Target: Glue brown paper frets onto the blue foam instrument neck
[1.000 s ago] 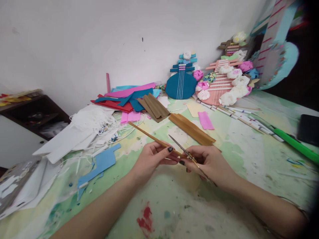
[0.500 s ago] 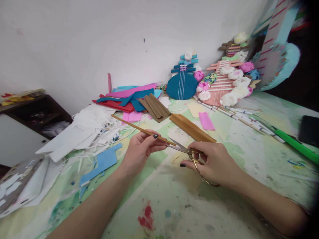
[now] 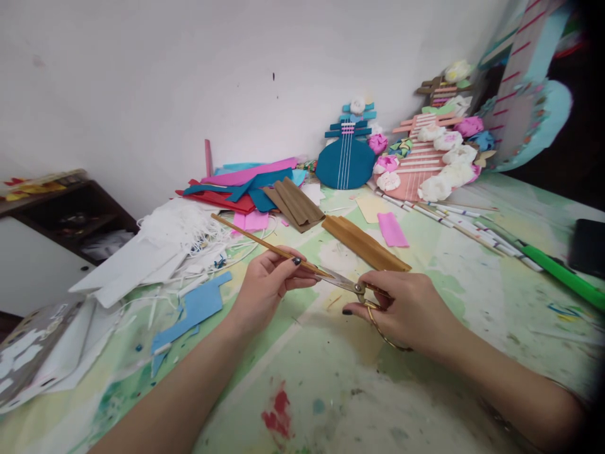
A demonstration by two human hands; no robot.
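Pinched between the thumb and fingers of my left hand (image 3: 265, 284) is a thin golden-brown stick (image 3: 250, 236), slanting from upper left down toward the right. My right hand (image 3: 406, 309) grips a pair of scissors (image 3: 350, 285) with gold-coloured handles. Their blades are nearly closed and meet the stick's right end, just past my left fingertips. Behind the scissors lies a folded strip of golden-brown crepe paper (image 3: 363, 244). A darker brown pleated piece of paper (image 3: 295, 205) rests beyond it.
Blue and pink instrument-shaped crafts (image 3: 345, 164) lean against the wall. White strings and card (image 3: 174, 230) and a blue cutout (image 3: 196, 309) lie left. Striped sticks (image 3: 439, 217), a green tool (image 3: 562, 274) and a black phone-like object (image 3: 587, 246) are at right.
The scissor blades have closed from a wide gap onto the end of the stick. My left hand and the stick have hardly moved.
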